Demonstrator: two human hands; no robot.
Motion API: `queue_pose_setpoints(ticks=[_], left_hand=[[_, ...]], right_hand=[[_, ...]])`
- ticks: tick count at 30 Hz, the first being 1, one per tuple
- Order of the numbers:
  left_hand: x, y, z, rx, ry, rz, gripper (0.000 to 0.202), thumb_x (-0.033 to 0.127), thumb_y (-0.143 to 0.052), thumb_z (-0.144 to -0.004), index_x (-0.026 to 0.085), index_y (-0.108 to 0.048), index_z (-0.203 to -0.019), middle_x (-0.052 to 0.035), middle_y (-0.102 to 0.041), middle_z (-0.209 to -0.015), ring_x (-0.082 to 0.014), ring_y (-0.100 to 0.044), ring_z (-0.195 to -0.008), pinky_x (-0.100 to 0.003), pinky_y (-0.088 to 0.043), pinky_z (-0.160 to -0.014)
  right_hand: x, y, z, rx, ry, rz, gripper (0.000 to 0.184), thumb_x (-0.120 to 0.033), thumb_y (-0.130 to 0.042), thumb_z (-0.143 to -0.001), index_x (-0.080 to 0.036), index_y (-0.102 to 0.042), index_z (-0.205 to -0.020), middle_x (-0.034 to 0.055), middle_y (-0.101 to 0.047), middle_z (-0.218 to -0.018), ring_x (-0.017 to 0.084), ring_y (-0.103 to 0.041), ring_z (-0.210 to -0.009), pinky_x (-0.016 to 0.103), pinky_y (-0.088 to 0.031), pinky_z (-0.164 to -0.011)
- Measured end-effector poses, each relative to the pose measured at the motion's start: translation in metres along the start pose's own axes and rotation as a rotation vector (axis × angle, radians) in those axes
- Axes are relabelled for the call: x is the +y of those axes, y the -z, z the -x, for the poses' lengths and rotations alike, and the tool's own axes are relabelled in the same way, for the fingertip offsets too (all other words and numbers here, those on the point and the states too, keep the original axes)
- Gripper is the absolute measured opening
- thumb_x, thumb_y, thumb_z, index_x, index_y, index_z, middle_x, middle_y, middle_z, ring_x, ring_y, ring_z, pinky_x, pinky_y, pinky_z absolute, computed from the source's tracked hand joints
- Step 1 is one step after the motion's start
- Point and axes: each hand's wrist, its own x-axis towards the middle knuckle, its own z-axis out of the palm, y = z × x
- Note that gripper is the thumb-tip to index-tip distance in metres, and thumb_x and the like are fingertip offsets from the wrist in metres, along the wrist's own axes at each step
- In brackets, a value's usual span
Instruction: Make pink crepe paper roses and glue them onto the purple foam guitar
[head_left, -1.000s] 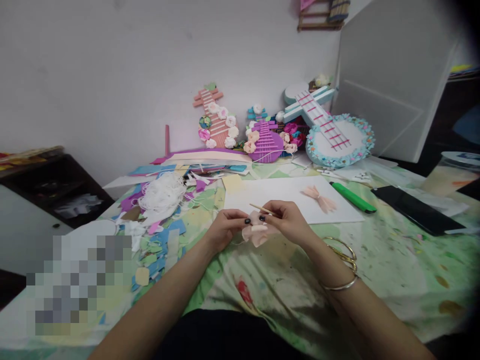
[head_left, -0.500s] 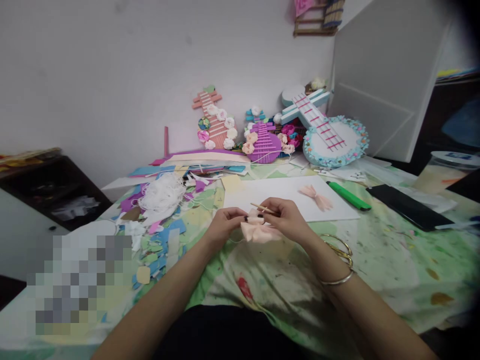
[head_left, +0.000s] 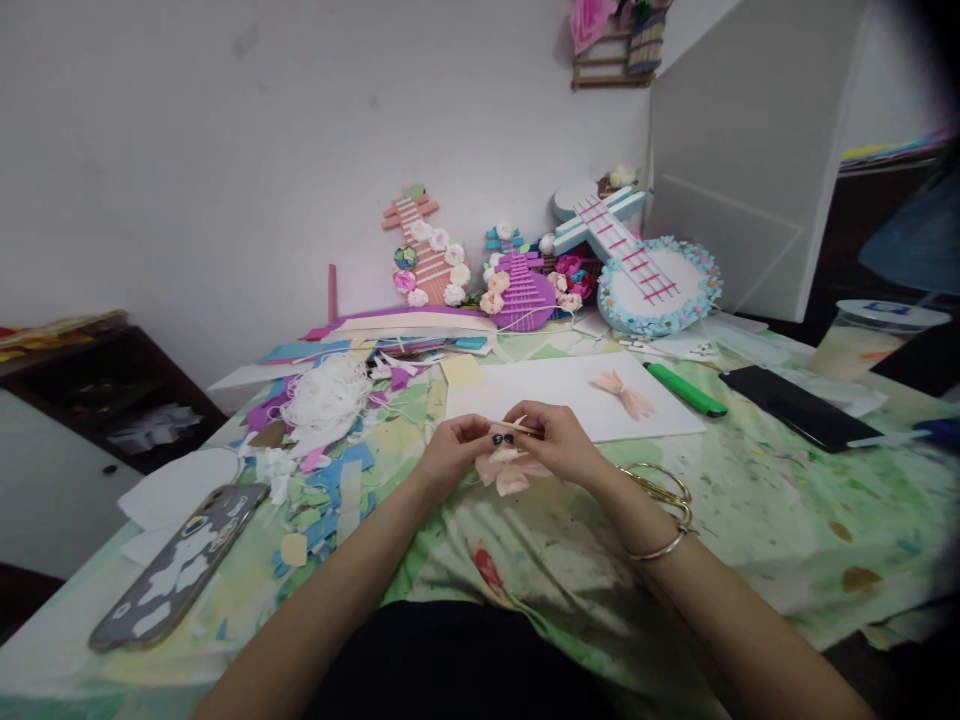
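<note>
My left hand point(head_left: 450, 455) and my right hand point(head_left: 559, 442) meet in the middle of the table, both pinched on a pale pink tissue-paper flower point(head_left: 508, 470) that hangs below the fingers. A thin wooden stick point(head_left: 517, 427) lies across the fingertips of my right hand. A gold bangle point(head_left: 660, 548) circles my right wrist. A second pink paper bow point(head_left: 622, 392) rests on a white sheet point(head_left: 555, 392) just beyond my hands.
Gold scissors point(head_left: 664, 485) lie by my right wrist. A green marker point(head_left: 684, 389) and a black phone point(head_left: 795, 407) lie to the right. Another phone point(head_left: 180, 560), paper scraps point(head_left: 315, 490) and white thread point(head_left: 326, 393) lie left. Craft guitars point(head_left: 637, 270) lean on the wall.
The view has drifted; my hands stay together on the pink flower, which now hangs lower and more crumpled. The phone on the left is now plainly visible.
</note>
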Motion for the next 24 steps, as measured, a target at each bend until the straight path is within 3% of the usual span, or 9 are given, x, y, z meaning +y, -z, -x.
queue_pose_setpoints(ticks=[4,7,11,24], left_hand=[[-0.0016,0.0007,-0.0001,0.030,0.008,-0.011,0.026,0.025,-0.079,-0.059,0.011,-0.071,-0.080,-0.0050,-0.070,-0.074,-0.0124,-0.059,-0.063,-0.023,-0.043,-0.061],[-0.0028,0.0009,0.0002,0.051,0.008,-0.010,0.024,0.024,-0.078,-0.059,0.011,-0.072,-0.078,-0.0041,-0.069,-0.070,-0.0117,-0.058,-0.060,-0.022,-0.042,-0.059],[-0.0029,-0.0003,0.0007,0.053,-0.015,-0.033,0.019,0.021,-0.076,-0.061,0.012,-0.072,-0.077,-0.0028,-0.070,-0.070,-0.0105,-0.058,-0.060,-0.020,-0.041,-0.057],[-0.0005,-0.0050,0.0055,0.023,-0.027,0.006,0.027,0.021,-0.079,-0.059,0.013,-0.072,-0.083,-0.0056,-0.072,-0.077,-0.0131,-0.061,-0.064,-0.022,-0.044,-0.061]], right_hand=[[-0.0056,0.0060,0.0018,0.045,0.049,0.276,0.024,-0.034,-0.051,-0.086,-0.023,-0.067,-0.099,0.0021,-0.072,-0.081,0.013,-0.059,-0.065,0.022,-0.036,-0.060],[-0.0067,0.0084,0.0028,0.039,0.099,0.376,0.029,-0.033,-0.042,-0.091,-0.025,-0.067,-0.104,0.0039,-0.073,-0.095,0.016,-0.064,-0.082,0.024,-0.040,-0.069],[-0.0031,0.0062,0.0028,0.024,0.128,0.406,0.027,-0.024,-0.046,-0.089,-0.024,-0.069,-0.103,0.0046,-0.073,-0.097,0.016,-0.065,-0.087,0.024,-0.043,-0.074],[0.0010,0.0024,0.0021,0.021,0.151,0.348,0.030,-0.018,-0.048,-0.086,-0.027,-0.069,-0.106,0.0031,-0.073,-0.096,0.016,-0.066,-0.083,0.024,-0.044,-0.072]])
